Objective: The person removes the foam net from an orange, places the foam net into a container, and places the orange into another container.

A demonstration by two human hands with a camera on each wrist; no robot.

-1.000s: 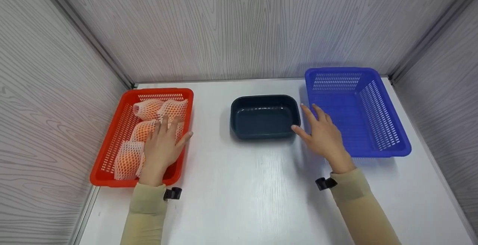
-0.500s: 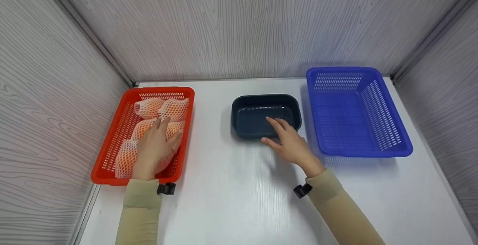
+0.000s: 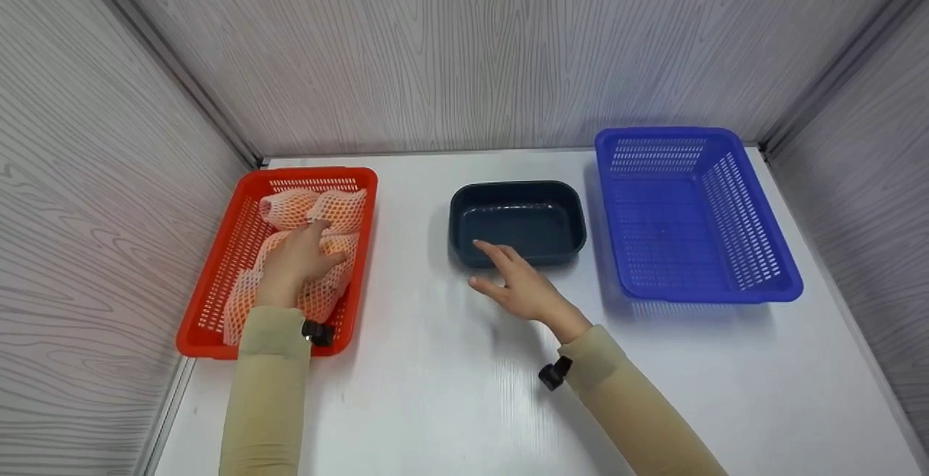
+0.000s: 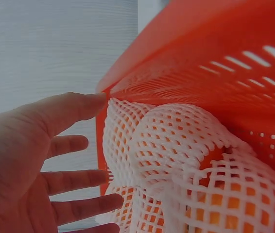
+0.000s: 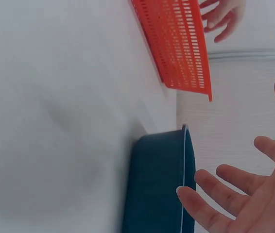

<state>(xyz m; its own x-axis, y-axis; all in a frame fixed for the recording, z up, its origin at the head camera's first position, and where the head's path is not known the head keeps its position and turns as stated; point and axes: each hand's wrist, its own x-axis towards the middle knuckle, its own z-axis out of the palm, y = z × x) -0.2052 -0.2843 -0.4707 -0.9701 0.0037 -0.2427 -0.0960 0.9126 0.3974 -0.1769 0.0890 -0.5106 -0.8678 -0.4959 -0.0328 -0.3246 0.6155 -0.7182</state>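
Several orange fruits in white foam nets [image 3: 288, 209] lie in the red basket [image 3: 210, 352] at the left. Over them is my left hand [image 3: 294, 262], fingers spread and holding nothing; in the left wrist view its fingertips are close to the netted fruits [image 4: 171, 141], and I cannot tell whether they touch. My right hand [image 3: 522, 289] hovers at the front edge of the dark blue bowl [image 3: 519, 258], with fingers spread and nothing held. The right wrist view has the bowl [image 5: 154, 179] beyond those fingertips.
A blue basket [image 3: 700, 296] with slotted walls stands at the right, with nothing in it. All containers rest on a white table [image 3: 428, 389]. Wood-grained panels [image 3: 472, 55] enclose the back and both sides.
My right hand has moved left, from beside the blue basket to the bowl's front edge. My left hand has shifted slightly left and lower over the netted fruits.
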